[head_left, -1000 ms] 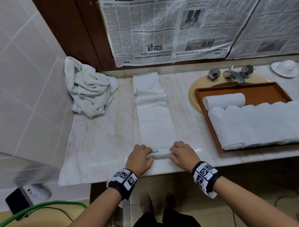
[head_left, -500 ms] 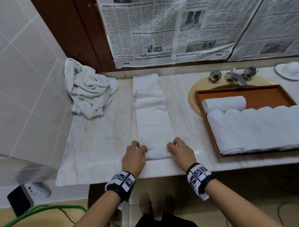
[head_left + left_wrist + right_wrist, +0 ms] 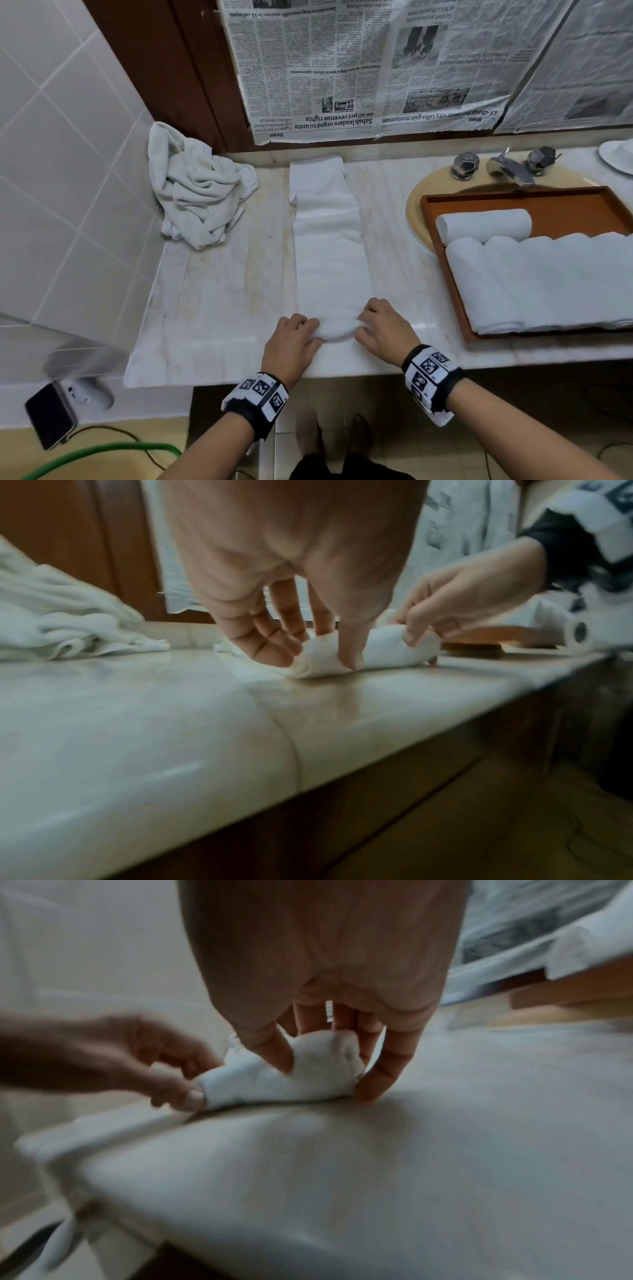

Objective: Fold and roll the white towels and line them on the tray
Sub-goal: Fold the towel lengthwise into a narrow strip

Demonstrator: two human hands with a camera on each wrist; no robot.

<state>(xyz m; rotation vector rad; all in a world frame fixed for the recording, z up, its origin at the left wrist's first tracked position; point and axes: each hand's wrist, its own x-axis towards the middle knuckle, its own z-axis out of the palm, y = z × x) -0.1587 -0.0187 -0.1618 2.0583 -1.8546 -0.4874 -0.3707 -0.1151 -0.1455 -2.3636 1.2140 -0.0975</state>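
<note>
A long folded white towel [image 3: 329, 240] lies on the marble counter [image 3: 212, 301], running away from me. Its near end is wound into a small roll [image 3: 337, 330] [image 3: 329, 656] [image 3: 291, 1074]. My left hand [image 3: 294, 342] [image 3: 308, 642] pinches the roll's left end between thumb and fingers. My right hand [image 3: 383, 329] [image 3: 329, 1053] grips the right end the same way. At the right, the brown tray [image 3: 565, 205] holds several rolled white towels [image 3: 534, 281], one lying crosswise behind the row [image 3: 483, 224].
A crumpled heap of white towels [image 3: 195, 192] sits in the back left corner against the tiled wall. The tray rests over a beige sink [image 3: 416, 202] with a metal tap [image 3: 507, 164]. A white cup and saucer [image 3: 620, 154] stands far right. Newspaper [image 3: 342, 68] covers the back wall.
The roll at the towel's near end has grown thicker and moved a little away from me, with both hands following it forward. The flat part has become shorter.
</note>
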